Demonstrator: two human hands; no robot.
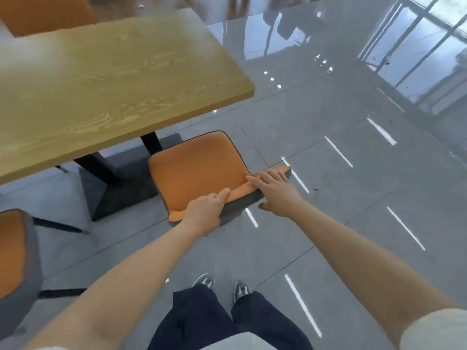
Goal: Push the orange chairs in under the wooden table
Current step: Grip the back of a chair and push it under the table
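An orange chair (194, 173) with a grey back shell stands just off the near right corner of the wooden table (106, 82); its seat lies outside the tabletop's edge. My left hand (206, 210) grips the top of its backrest at the left end. My right hand (271, 189) lies on the same backrest top further right, fingers over the orange side and thumb behind on the grey shell. A second orange chair (12, 251) stands at the left edge, pulled out. A third orange chair (45, 13) sits beyond the table's far side.
The table's black pedestal base (118, 183) stands left of the held chair's seat. Thin black chair legs (60, 226) jut out from the left chair. Glossy grey floor tiles (341, 198) spread to the right. My feet (222, 286) stand behind the chair.
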